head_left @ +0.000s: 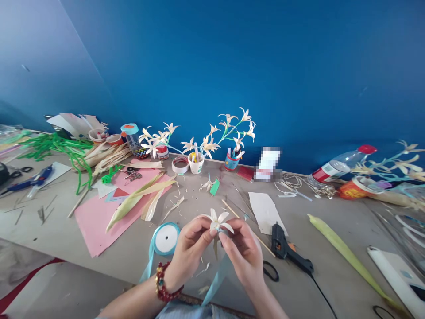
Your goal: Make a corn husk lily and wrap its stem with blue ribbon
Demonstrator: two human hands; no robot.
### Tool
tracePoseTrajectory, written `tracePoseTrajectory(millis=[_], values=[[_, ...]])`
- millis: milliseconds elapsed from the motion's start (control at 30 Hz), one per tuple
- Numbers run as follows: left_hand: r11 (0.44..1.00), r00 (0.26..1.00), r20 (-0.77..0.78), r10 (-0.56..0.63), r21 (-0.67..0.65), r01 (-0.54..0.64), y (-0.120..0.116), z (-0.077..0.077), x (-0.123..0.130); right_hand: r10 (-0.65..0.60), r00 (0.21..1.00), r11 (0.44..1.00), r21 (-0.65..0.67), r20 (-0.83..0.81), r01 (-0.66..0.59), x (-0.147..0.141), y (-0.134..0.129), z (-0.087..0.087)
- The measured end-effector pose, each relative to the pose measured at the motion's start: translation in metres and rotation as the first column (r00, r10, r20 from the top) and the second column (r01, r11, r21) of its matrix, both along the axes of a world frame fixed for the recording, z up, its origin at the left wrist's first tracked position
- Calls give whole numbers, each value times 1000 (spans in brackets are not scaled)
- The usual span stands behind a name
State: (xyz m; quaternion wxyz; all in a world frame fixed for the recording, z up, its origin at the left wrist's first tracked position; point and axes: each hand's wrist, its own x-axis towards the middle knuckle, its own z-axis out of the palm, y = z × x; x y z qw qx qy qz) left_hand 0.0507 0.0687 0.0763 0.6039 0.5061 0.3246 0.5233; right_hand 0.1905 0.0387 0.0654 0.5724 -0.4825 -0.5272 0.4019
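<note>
Between my two hands, over the near part of the table, is a cream-white handmade flower (218, 219) with pointed petals. My left hand (192, 243), a red bead bracelet on its wrist, pinches the flower's base from the left. My right hand (244, 246) pinches the base from the right, where a bit of light blue shows. A light blue ribbon (216, 279) hangs below the right hand toward my lap. Its spool (166, 238) lies beside my left hand, with a loose tail running down. The fingertips partly hide the flower's base.
A black glue gun (282, 243) with its cord lies to the right, near a white paper piece (267, 212). Corn husks (133, 206) rest on pink paper (94, 221). Finished flowers in cups (195, 165), a bottle (338, 166) and green pipe cleaners (59, 146) line the back.
</note>
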Motion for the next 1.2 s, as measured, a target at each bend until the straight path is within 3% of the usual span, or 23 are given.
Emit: tracePoseTrajectory(millis=[233, 400, 533, 733, 867, 1000, 1200], values=[[1000, 999, 33, -20, -10, 21, 1, -1, 2, 34, 994, 999, -14, -105, -36, -2, 1, 2], [1000, 999, 38, 27, 8, -28, 3, -3, 2, 12, 983, 999, -28, -185, -18, -4, 1, 0], [998, 999, 35, 36, 50, -38, 5, -6, 2, 59, 974, 995, -61, -218, -74, -5, 3, 1], [998, 996, 83, 40, 44, -44, 4, -11, 2, 144, 884, 970, -112, -444, -214, -6, 8, 8], [999, 997, 76, 35, 30, -38, 4, -12, 1, 106, 863, 971, -136, -494, -197, -9, 8, 8], [999, 992, 129, 15, -32, -11, 3, -12, 2, 73, 880, 979, -136, -469, -154, -11, 7, 7], [966, 944, 328, -25, -234, 107, 3, -10, 3, 71, 918, 979, -147, -390, -138, -11, 4, 9]])
